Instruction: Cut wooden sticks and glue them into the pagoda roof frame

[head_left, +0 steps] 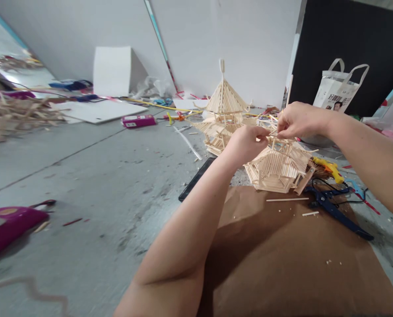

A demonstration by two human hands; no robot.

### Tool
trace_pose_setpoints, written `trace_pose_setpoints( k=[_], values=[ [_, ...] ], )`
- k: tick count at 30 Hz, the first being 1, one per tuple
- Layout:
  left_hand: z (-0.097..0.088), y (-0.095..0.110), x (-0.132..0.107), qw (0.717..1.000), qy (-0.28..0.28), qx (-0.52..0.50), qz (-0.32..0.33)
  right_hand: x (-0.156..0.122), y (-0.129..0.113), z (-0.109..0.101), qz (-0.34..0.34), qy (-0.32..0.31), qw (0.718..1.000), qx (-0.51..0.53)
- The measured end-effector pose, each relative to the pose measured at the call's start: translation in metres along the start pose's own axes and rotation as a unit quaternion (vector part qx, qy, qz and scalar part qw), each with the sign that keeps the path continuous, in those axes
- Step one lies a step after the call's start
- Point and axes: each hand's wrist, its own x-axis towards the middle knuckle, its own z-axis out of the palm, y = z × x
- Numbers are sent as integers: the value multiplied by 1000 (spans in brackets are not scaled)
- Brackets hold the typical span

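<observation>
A small pagoda-like model of thin pale wooden sticks (272, 169) stands at the back edge of a brown paper sheet (302, 259). At its top, my left hand (249, 143) is closed in a pinch on a stick of the upper frame. Just to the right, my right hand (295, 119) also pinches at the top sticks; its fingertips partly hide what they grip. One thin stick (289, 90) rises upright behind the right hand; I cannot tell whether it is held. Behind and left stands a taller stick pagoda (223, 101) with a pointed roof.
Right of the model lie a yellow glue gun (330, 169) and dark blue cutters (341, 213). A dark flat tray-like object (196, 180) is beside my left forearm. Purple packages (138, 121), a pile of sticks (18, 116) and a white bag (338, 90) surround the workspace.
</observation>
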Motion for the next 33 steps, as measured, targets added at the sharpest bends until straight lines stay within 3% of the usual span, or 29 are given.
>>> trace_pose_setpoints(
  k=[13, 23, 33],
  values=[
    [2, -1, 1, 999, 9, 13, 35, -4, -1, 4, -3, 25, 1000, 13],
    [8, 1, 2, 999, 31, 34, -5, -6, 0, 7, -8, 42, 999, 29],
    [10, 0, 2, 999, 43, 33, 1, -1, 12, 24, -32, 138, 981, 136]
  ],
)
